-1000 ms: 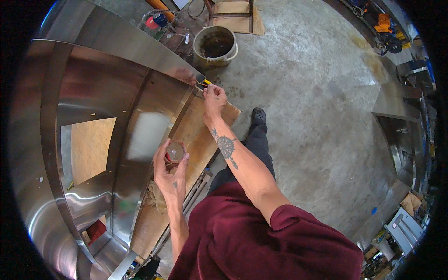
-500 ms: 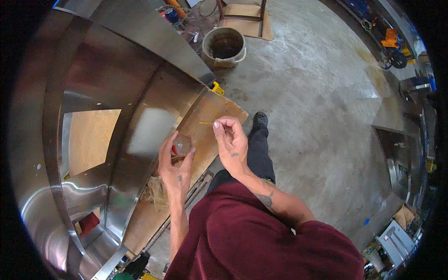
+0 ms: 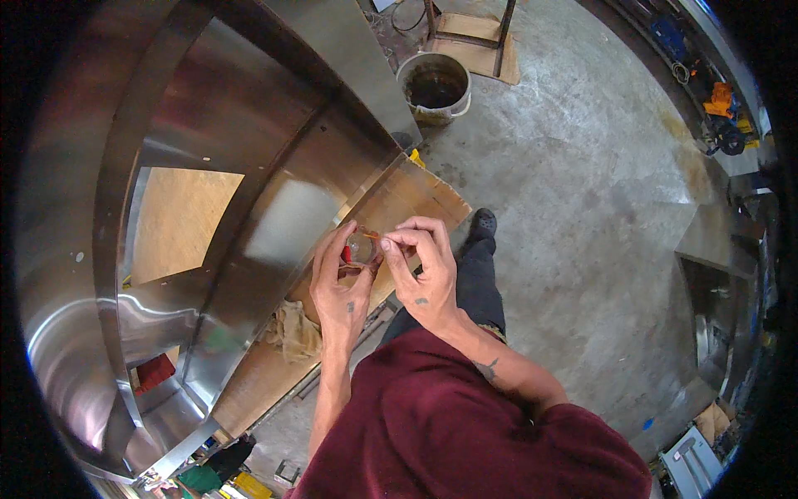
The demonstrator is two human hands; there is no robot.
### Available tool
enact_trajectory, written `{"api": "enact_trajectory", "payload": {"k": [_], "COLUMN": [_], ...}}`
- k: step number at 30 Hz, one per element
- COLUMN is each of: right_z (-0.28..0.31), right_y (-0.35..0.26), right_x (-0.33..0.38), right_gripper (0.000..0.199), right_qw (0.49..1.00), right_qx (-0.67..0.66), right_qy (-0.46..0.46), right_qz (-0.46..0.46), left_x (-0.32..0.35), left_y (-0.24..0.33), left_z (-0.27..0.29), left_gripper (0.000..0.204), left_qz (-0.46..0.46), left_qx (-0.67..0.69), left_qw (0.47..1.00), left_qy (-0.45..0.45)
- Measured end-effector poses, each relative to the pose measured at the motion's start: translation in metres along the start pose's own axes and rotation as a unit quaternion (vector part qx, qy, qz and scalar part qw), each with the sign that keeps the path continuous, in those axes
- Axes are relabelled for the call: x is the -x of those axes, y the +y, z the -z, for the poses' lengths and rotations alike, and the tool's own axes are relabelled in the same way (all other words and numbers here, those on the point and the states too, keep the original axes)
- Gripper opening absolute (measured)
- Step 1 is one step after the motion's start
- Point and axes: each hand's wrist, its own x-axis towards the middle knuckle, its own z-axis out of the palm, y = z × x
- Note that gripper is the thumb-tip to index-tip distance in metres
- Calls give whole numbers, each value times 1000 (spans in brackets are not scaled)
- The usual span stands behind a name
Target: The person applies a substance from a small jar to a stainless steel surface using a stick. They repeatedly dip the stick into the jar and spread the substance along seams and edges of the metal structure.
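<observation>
My left hand [image 3: 339, 295] is curled round a small clear, rounded container [image 3: 361, 249] with a red piece [image 3: 347, 254] showing in it or against its side. My right hand [image 3: 430, 279] pinches a thin, short yellow-gold stick [image 3: 371, 236] between thumb and forefinger. The stick's free end points left and lies over the container's upper edge; I cannot tell whether it is inside. Both hands are above a wooden board [image 3: 397, 200]. A crumpled beige cloth [image 3: 295, 331] rests on that board, beside my left wrist.
A large shiny sheet-metal piece with cut-out openings [image 3: 291, 220] fills the left side. Beyond the board's far end, a dirty bucket [image 3: 434, 87] stands on the concrete floor [image 3: 573, 216] near a wooden stool-like frame [image 3: 474, 41]. Tools and orange items [image 3: 720, 100] line the far right.
My right hand has brought the stick over to the container in my left hand, so the hands now nearly touch. The whole view has shifted, with the scene sliding right.
</observation>
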Motion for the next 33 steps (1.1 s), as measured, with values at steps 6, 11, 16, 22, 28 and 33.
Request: {"api": "enact_trajectory", "payload": {"k": [6, 11, 16, 22, 28, 33], "right_z": [4, 13, 29, 35, -13, -57], "right_y": [-4, 2, -7, 29, 112, 181], "right_x": [7, 3, 0, -17, -38, -50], "right_gripper": [16, 21, 19, 9, 10, 26], "right_qw": [1000, 992, 997, 992, 933, 909], "right_qx": [10, 91, 52, -18, -100, -98], "right_qy": [1, -26, 9, 120, 274, 354], "right_qz": [11, 81, 53, -38, -210, -197], "left_x": [2, 4, 7, 0, -28, -42], "left_y": [8, 11, 20, -6, -120, -196], "left_z": [-4, -9, -17, -43, -92, -122], "left_gripper": [60, 61, 62, 64, 70, 74], "left_qz": [30, -10, 31, 112, 26, -183], "left_qx": [21, 28, 29, 43, 7, -50], "left_qw": [999, 1000, 999, 992, 999, 979], "left_qy": [-10, 0, -8, -31, -45, -80]}}
